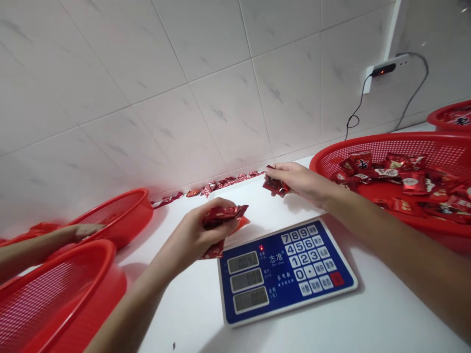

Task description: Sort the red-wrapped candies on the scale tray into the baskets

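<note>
The left hand clenches crumpled red foil packets just beside a blue-panelled digital scale on the white desk. The panel reads 志准 beside a numbered keypad; its three displays are too small to read. The right hand's fingers grasp more packets. A red mesh basket holds a heap of wrapped packets; a co-worker's hand rests at a red basket on the left.

Red foil candy packets, crumpled, bunched in left hand; smaller bunch pinched in right hand.
</note>
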A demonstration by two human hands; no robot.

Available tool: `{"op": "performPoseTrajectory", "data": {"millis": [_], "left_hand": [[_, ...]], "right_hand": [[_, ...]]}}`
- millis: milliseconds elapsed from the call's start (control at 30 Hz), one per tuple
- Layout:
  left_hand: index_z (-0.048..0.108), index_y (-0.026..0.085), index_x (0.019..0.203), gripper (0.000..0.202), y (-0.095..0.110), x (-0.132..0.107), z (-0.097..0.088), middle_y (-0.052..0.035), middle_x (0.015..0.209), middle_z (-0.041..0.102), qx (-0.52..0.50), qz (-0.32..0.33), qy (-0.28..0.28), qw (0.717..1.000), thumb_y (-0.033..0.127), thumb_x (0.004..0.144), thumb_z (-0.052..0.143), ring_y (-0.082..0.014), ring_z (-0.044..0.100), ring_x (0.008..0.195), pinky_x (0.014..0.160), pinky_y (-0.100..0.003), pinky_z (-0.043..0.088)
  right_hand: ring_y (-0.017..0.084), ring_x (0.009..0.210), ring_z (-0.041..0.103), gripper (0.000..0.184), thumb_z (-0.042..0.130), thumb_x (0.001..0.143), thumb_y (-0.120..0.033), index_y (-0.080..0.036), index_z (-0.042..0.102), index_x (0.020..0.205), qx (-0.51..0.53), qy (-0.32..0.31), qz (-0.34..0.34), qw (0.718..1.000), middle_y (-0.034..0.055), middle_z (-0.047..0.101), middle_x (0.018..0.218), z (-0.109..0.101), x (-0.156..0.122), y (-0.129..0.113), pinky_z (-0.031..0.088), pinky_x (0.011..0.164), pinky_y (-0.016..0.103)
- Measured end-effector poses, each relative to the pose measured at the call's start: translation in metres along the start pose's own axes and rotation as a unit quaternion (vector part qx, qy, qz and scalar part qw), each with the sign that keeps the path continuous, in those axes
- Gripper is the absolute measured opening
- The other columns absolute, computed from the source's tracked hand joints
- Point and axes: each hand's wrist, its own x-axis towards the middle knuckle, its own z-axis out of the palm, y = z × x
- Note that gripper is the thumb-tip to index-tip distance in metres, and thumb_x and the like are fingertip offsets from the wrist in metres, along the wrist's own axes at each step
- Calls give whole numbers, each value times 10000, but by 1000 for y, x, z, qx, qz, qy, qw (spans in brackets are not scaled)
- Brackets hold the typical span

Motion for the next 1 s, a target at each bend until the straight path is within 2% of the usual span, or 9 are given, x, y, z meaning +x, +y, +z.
{"op": "performPoseTrajectory", "data": {"millis": [167, 300, 433, 600, 800, 900, 1000], "left_hand": [[645, 239, 994, 260, 5, -1, -4, 29, 694, 596, 47, -77, -89, 992, 381, 777, 669, -77, 431, 439, 362, -170, 382], [642, 233, 974, 232, 12, 6, -2, 37, 670, 593, 75, -111, -113, 985, 324, 761, 661, -104, 517, 492, 427, -199, 489], [633, 214, 908, 155, 17, 11, -5, 36, 669, 585, 82, -86, -123, 985, 284, 770, 624, -101, 540, 540, 444, -162, 463], [586, 198, 827, 85, 15, 17, -6, 68, 517, 476, 101, -43, -136, 985, 253, 763, 589, -80, 435, 402, 329, -146, 336], [598, 202, 858, 141, 19, 19, 0, 65, 549, 496, 102, -48, -141, 984, 305, 766, 626, -86, 464, 429, 360, -158, 359], [597, 207, 868, 133, 19, 19, 2, 65, 532, 499, 103, -40, -129, 985, 278, 756, 614, -102, 495, 444, 371, -162, 360], [598, 211, 849, 129, 13, 20, 0, 63, 535, 509, 106, -15, -91, 990, 262, 733, 618, -91, 454, 408, 358, -174, 337]], "right_hand": [[87, 540, 525, 283, 507, 967, -259, -157, 571, 710, -11, 0, 2, 1000, 24, 614, 636, 1, 1, 1, 376, 511, 229], [81, 546, 529, 290, 507, 970, -274, -159, 572, 712, -16, -12, -4, 1000, 20, 623, 647, 2, 0, 2, 376, 523, 225], [81, 549, 529, 283, 508, 973, -281, -158, 566, 725, -17, -17, 3, 1000, 17, 615, 654, 2, 0, 4, 373, 522, 224], [79, 557, 529, 283, 509, 973, -314, -162, 565, 741, -25, -34, -3, 999, 20, 627, 681, 2, 2, 7, 373, 514, 216], [68, 549, 528, 267, 493, 979, -279, -169, 547, 742, -23, -38, -1, 999, 0, 599, 644, 2, 2, 6, 370, 505, 195], [75, 559, 527, 271, 490, 977, -284, -173, 543, 736, -24, -37, -3, 999, 6, 594, 644, 2, 0, 6, 373, 509, 200], [90, 577, 536, 270, 495, 973, -295, -179, 539, 734, -24, -31, -1, 999, 15, 599, 661, 1, -1, 5, 376, 513, 215]]}}
